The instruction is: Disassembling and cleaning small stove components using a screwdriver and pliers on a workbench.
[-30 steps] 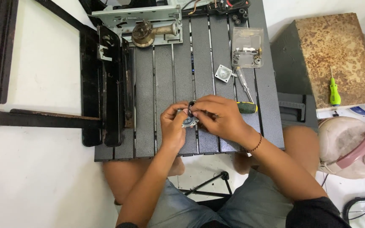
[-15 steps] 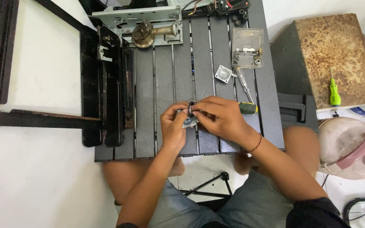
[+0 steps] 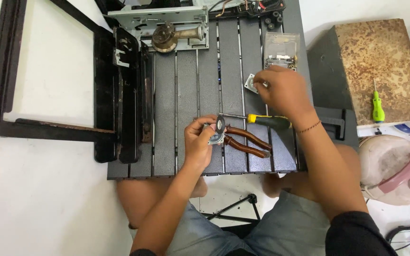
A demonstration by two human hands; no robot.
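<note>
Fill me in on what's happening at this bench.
A person sits at a dark slatted worktable. The left hand holds a small round metal part up off the table, just above a pair of brown-handled pliers. The right hand reaches forward to a small square metal plate, beside a clear plastic box of small hardware. A yellow-and-black screwdriver lies between the hands. A green screwdriver rests on the rusty box to the right.

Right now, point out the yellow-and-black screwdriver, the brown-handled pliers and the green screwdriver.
yellow-and-black screwdriver point(image 3: 267, 121), head view, on its black grip.
brown-handled pliers point(image 3: 247, 142), head view, between its two handles, on the upper one.
green screwdriver point(image 3: 377, 109), head view, on its green handle.
</note>
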